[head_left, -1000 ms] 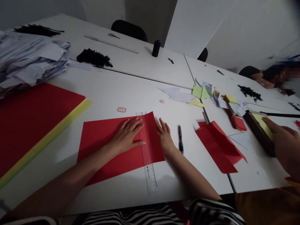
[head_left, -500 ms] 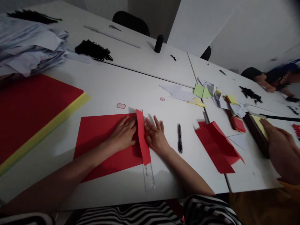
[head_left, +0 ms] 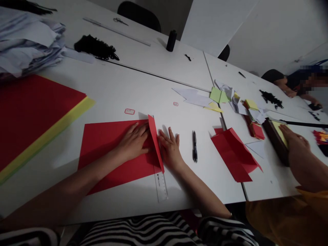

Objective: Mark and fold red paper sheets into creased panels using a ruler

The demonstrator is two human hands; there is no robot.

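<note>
A red paper sheet (head_left: 107, 150) lies on the white table (head_left: 143, 92) in front of me. My left hand (head_left: 132, 141) lies flat on it, fingers stretched out, pressing beside a clear ruler (head_left: 161, 184) that pokes out under the sheet. The sheet's right strip (head_left: 155, 140) stands up, folded along the ruler's edge. My right hand (head_left: 170, 148) rests open against the outer side of that raised strip, fingers spread on the table. A black pen (head_left: 194, 147) lies just right of my right hand.
A big red and yellow paper stack (head_left: 38, 116) is at the left, with white papers (head_left: 28, 41) behind. Folded red paper (head_left: 234, 153) lies to the right. Another person's hand (head_left: 294, 143) rests on a dark box (head_left: 275, 138). Coloured scraps (head_left: 220, 97), black shreds (head_left: 94, 48), scissors (head_left: 120, 21).
The right strip of the red sheet, flat a second ago, has been lifted up along the ruler by my right hand. My view has shifted slightly.
</note>
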